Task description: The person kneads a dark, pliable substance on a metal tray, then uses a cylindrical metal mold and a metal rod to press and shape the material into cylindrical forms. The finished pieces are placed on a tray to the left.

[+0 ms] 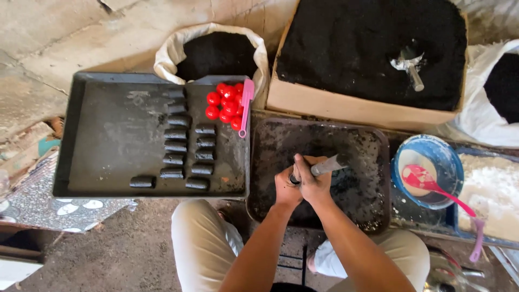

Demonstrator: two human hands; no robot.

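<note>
While sitting over the dark tray point(373, 141), right hand point(316, 184) gripping rigid metal tube point(327, 165), slanting toward two o'clock; left hand point(285, 190) clenching its lower end, seemingly. Handling stiff, powder-slick; holding mid-barrel.

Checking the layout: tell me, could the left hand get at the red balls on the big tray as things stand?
Probably not right away: the left hand grips the grey tube together with the right hand. Freed, nothing blocks the way to the red balls.

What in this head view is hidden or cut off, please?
- The end of the metal tube: wrapped by the left hand and right hand.
- White powder tray: cut by the right edge.
- Contents of the blue bowl: partly under the pink spoon.
</note>
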